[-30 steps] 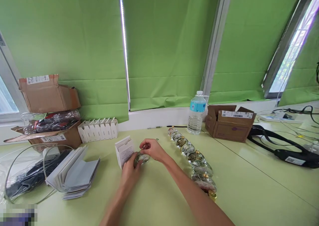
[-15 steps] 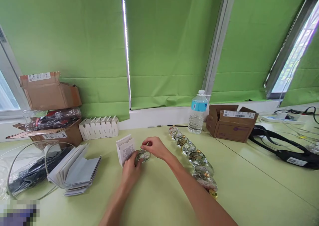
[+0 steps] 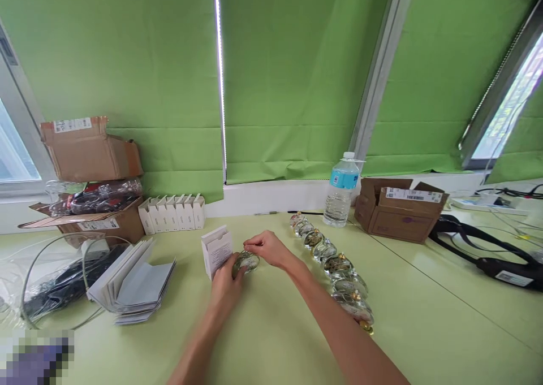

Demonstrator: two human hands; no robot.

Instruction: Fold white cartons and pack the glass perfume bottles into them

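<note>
My left hand (image 3: pixel 227 283) is closed on a round, clear glass ornament (image 3: pixel 246 262), held just above the table with thumb and fingers at its left side. My right hand (image 3: pixel 274 250) is pinched at the top of this ornament; whatever sits between its fingertips is too small to make out. Touching or very near the back of my left hand stands an upright white box (image 3: pixel 217 250) with printed text. To the right, similar glass ornaments (image 3: pixel 324 251) with gold tops lie in a slanting row.
Small white boxes (image 3: pixel 172 215) stand in a row at the back left. Flattened white cartons (image 3: pixel 144 289) lie nearer. Brown cardboard boxes (image 3: pixel 91 153) are stacked at left. A water bottle (image 3: pixel 340 195) and an opened brown box (image 3: pixel 394 218) stand at back right, beside a black strap device (image 3: pixel 500 266).
The fingers of my right hand have drawn closer together at the ornament's top. My left hand keeps its hold. The whole view has shifted slightly.
</note>
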